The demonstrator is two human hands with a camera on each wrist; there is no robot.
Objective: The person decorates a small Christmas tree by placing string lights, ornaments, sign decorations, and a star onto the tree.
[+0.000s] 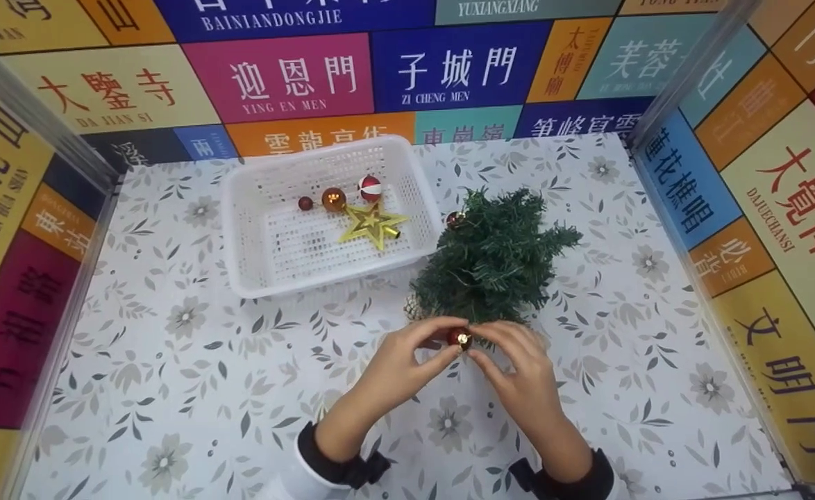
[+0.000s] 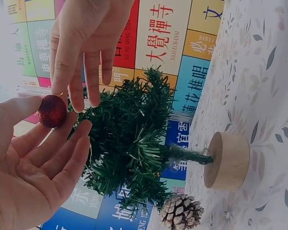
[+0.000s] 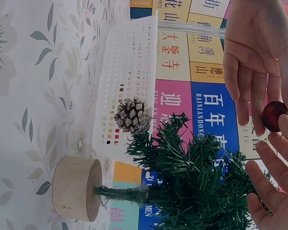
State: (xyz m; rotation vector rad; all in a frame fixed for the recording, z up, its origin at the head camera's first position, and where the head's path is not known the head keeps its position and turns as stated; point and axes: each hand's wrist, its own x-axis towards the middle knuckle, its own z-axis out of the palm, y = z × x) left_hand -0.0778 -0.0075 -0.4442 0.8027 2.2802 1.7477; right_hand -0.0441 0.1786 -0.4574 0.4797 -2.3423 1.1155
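Observation:
A small red glittery Christmas ball (image 1: 457,338) with a gold cap is between both hands, in front of the tree. My left hand (image 1: 395,361) pinches it between thumb and fingers; in the left wrist view the ball (image 2: 52,111) shows plainly. On the other side, my right hand (image 1: 524,364) pinches at its cap, where the fingertips partly hide the grip. Just beyond the hands stands a green artificial Christmas tree (image 1: 494,253) on a round wooden base (image 2: 226,160). A pine cone (image 2: 182,212) hangs low among its branches, and a dark red ball (image 1: 455,220) shows at its far left side.
Left of the tree, a white plastic basket (image 1: 331,281) holds a gold star (image 1: 373,223), a brown ball (image 1: 334,200), a smaller dark ball (image 1: 305,203) and a red-and-white ball (image 1: 370,187). Printed panels (image 1: 282,76) wall the flower-patterned table (image 1: 171,389) at the back and sides.

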